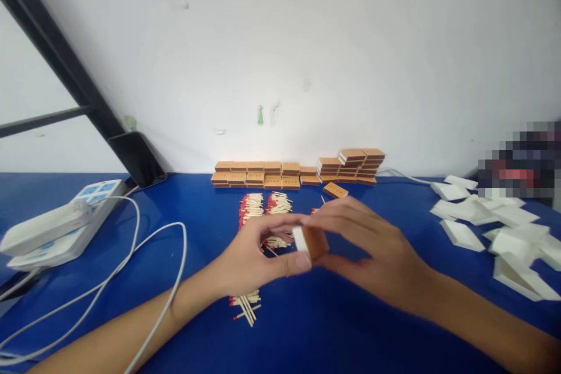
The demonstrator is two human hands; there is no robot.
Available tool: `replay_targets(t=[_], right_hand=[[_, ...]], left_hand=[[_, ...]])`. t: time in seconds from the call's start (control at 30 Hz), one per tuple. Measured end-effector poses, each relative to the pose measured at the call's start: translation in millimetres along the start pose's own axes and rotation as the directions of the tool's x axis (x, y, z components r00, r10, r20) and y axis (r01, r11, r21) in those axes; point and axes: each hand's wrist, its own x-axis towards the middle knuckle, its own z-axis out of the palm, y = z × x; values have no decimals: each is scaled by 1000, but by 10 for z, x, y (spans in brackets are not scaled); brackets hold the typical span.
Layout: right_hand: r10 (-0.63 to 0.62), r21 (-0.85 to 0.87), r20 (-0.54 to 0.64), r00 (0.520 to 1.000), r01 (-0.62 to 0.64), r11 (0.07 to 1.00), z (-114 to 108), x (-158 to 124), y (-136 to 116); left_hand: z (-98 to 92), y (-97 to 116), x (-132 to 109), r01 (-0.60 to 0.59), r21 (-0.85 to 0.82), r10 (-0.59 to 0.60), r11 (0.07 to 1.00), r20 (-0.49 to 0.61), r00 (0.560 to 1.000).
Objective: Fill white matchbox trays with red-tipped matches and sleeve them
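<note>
Between my two hands, above the blue table, is a brown matchbox (319, 242) with its white inner tray (301, 242) sticking out at the left end. My left hand (267, 254) pinches the tray end, thumb in front and fingers behind. My right hand (372, 245) grips the brown sleeve from the right. Loose red-tipped matches (252, 204) lie in piles behind and below my left hand, which covers part of them. Another pile of matches (279, 203) sits just right of that one. A single closed matchbox (335, 190) lies behind my right hand.
Matchboxes (256, 180) stand in stacked rows along the wall, higher at the right end (362, 163). Several white empty trays (462, 235) are heaped at the right. On the left are a power strip (99, 210), looping white cables (182, 257) and a black stand (138, 158).
</note>
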Motion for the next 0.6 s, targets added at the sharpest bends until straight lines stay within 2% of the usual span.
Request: replay_targets(t=[0.07, 0.1, 0.17, 0.2, 0.3, 0.43, 0.5, 0.6], right_hand=[[71, -57, 21, 997, -69, 996, 15, 165, 221], [106, -90, 28, 994, -103, 991, 44, 263, 354], [169, -162, 77, 983, -155, 974, 153, 471, 636], [179, -200, 126, 976, -152, 968, 233, 569, 771], [232, -287, 223, 947, -164, 944, 531, 798, 1084], [235, -309, 233, 944, -157, 938, 828, 892, 1230], [246, -312, 217, 945, -171, 934, 840, 861, 1229], [298, -324, 195, 934, -225, 919, 726, 769, 1212]], left_hand=[[-51, -56, 7, -111, 291, 157, 950, -140, 978], [-85, -80, 12, -152, 450, 264, 880, -198, 944], [-163, -120, 29, -218, 667, 441, 713, -184, 878], [-202, -138, 38, -204, 724, 476, 659, -191, 858], [-302, -182, 65, -136, 761, 472, 634, -242, 848], [-381, -228, 82, -93, 786, 472, 611, -268, 840], [-399, -246, 81, -89, 792, 474, 604, -268, 839], [-396, -268, 77, -89, 786, 454, 611, -256, 854]])
